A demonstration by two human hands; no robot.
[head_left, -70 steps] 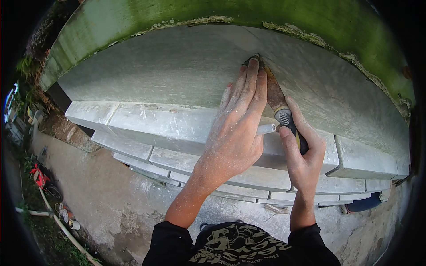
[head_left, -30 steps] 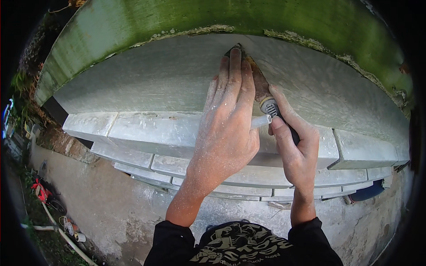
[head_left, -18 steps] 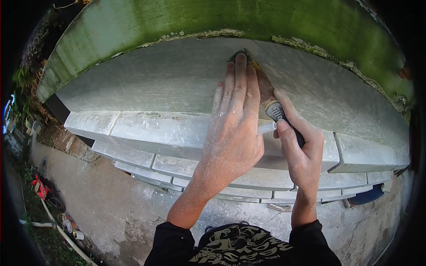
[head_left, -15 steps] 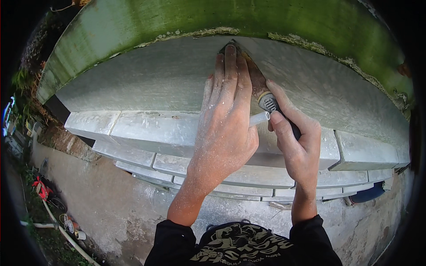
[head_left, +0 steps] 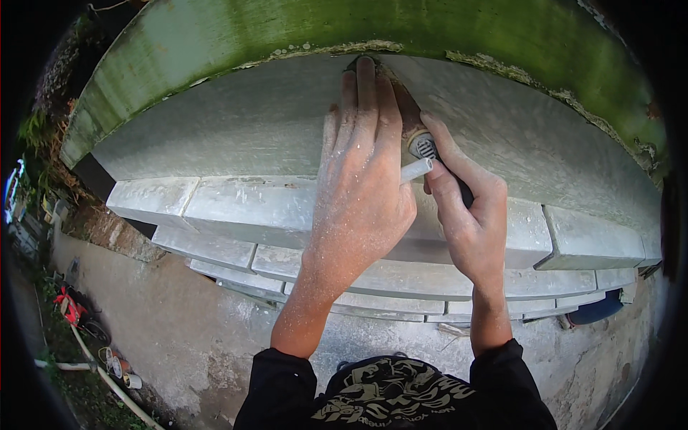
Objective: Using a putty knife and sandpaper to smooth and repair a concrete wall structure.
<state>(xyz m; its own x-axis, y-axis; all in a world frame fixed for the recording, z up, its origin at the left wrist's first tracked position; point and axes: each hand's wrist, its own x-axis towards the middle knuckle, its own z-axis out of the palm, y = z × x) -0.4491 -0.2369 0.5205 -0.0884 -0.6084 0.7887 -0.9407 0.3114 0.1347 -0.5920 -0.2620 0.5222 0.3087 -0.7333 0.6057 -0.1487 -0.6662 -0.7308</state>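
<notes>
My right hand (head_left: 473, 215) is wrapped round the black handle (head_left: 466, 193) of a pointed trowel (head_left: 403, 104) with a brown-stained blade. My left hand (head_left: 358, 190), dusted with white powder, lies over that blade with its fingers stretched toward the tip, hiding much of it. From under the left hand, by the base of the thumb, sticks a short white tube (head_left: 416, 170), its end close to my right thumb. The blade lies against a smooth grey surface (head_left: 236, 122), its tip where that surface meets a green-stained curved band (head_left: 287, 25).
Below the grey surface, pale blocks (head_left: 251, 208) step down in several curved rows. Concrete ground (head_left: 179, 315) lies beneath. A red object (head_left: 69, 307), a pale pipe (head_left: 118, 390) and small containers (head_left: 131, 380) are at the lower left. Something dark blue (head_left: 598, 309) sits at the right.
Both hands have moved a little farther away and slightly left, with the trowel and white tube. The left fingertips now reach the green band's edge and cover more of the tip.
</notes>
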